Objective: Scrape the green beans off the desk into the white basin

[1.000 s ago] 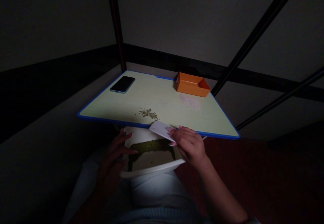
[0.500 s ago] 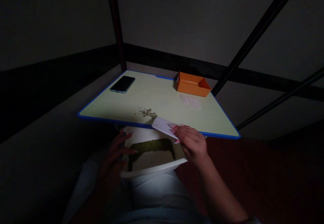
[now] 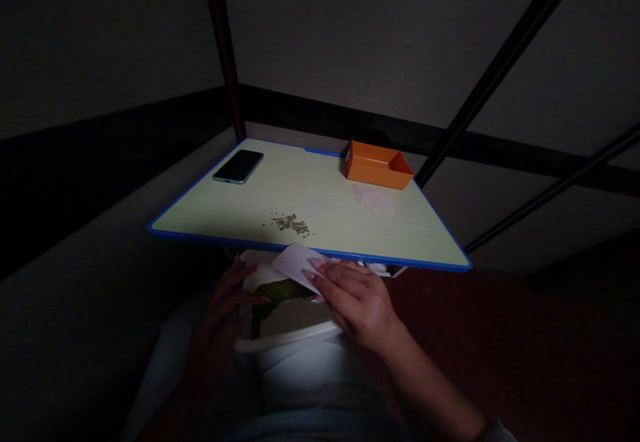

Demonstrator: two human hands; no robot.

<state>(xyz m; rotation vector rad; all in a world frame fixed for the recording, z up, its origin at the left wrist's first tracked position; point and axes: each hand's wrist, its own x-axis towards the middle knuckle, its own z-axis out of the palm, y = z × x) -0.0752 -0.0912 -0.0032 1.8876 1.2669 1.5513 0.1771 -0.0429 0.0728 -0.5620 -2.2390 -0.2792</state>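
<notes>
In my right hand [image 3: 363,299] is a flat white scraper [image 3: 296,261], pinched at its right end and held tilted over a white tray [image 3: 287,343]. My left hand [image 3: 223,315] grips the tray's left side, fingers reaching over the rim. Small green beans [image 3: 281,290] lie in a band inside the tray, which rests on my lap below the table edge. The scraper and right hand hide the tray's right part. A loose scatter of green beans [image 3: 291,224] sits on the pale table [image 3: 310,185], near its front edge.
A thin patch of whitish grains [image 3: 374,199] lies at the table's right, in front of an open orange box [image 3: 375,175]. At the back left lies a phone [image 3: 239,166]. Walls stand close behind and to the left; a blue rim edges the table.
My right hand has drawn the scraper left and down, off the table edge and over the tray. My left hand stays on the tray, and the table's bean scatter looks much the same.
</notes>
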